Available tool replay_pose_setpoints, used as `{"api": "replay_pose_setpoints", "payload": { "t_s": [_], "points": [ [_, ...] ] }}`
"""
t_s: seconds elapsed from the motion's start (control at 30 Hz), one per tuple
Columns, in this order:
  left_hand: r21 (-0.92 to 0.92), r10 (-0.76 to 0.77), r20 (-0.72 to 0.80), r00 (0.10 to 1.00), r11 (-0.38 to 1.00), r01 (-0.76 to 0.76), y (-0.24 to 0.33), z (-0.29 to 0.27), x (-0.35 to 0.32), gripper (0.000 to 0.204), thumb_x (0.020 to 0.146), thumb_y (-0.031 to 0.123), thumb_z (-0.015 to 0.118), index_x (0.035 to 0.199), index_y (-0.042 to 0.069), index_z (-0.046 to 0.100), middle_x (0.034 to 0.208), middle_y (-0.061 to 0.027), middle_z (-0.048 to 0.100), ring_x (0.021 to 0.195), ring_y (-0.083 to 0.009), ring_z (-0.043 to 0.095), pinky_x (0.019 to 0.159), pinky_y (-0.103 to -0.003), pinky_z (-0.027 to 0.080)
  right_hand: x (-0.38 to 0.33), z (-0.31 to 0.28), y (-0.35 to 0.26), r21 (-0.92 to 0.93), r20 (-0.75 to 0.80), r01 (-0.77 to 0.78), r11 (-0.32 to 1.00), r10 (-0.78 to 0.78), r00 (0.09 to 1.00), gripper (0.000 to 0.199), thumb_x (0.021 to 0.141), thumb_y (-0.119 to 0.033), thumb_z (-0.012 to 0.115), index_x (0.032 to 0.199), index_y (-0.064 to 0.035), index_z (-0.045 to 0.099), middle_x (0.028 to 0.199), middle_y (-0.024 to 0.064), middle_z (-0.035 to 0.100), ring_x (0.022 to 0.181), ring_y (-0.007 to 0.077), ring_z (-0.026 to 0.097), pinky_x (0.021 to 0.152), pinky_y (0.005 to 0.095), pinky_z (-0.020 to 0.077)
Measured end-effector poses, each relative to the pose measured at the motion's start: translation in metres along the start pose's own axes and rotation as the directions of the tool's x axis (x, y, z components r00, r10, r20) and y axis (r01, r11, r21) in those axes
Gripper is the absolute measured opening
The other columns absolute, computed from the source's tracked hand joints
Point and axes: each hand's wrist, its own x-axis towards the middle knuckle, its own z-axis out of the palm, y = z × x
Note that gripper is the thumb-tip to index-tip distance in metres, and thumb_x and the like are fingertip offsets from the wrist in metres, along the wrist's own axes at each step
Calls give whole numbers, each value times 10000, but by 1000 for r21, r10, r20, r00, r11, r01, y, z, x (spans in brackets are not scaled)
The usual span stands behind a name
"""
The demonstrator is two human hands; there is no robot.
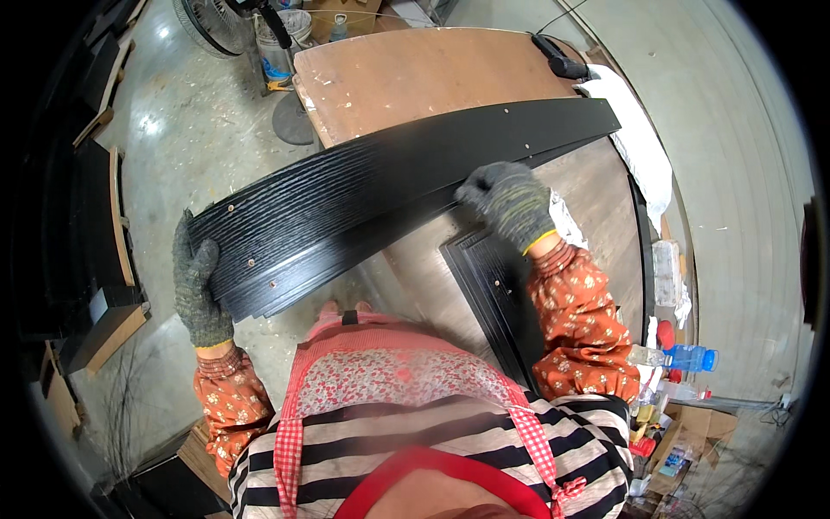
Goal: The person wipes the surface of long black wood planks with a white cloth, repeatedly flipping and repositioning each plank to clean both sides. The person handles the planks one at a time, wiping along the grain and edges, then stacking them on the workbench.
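Note:
A long black board with a grooved wood-grain face and small holes slants across the front of me. Its left end juts out past the table. My left hand, in a grey knitted glove, is closed around that end, with the thumb over the face. Farther right, my gloved right hand has its fingers curled at the board's near edge; the fingertips are partly hidden. Another black edge shows under the board's right end. Below my right hand, a stack of black boards lies on the table, partly covered by my forearm.
The brown tabletop extends beyond the board, with a black corded tool at its far right corner. A fan and bucket stand at the far left. Black panels line the left side; bottles sit at right.

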Motion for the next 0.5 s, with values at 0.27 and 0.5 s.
{"api": "replay_pose_setpoints", "payload": {
  "t_s": [0.27,0.5],
  "points": [
    [-14,-9,26,1000,1000,10,3,1,-2,704,870,146,675,1471,-42,361,1334,-176,545,1189,-258,563,1052,-370,451,6,7,-19,118,-170,81,990,-60,984,323,856,-366,658,906,-56,734,927,177,698,911,361,656,830,466,503],
    [81,43,28,999,996,-45,1,3,-3,700,884,176,679,1469,-47,364,1367,-180,526,1226,-258,535,1079,-374,420,5,24,-23,17,-284,178,984,-166,944,217,828,-300,678,828,-91,735,812,136,680,800,341,650,735,448,514]
  ]
}}
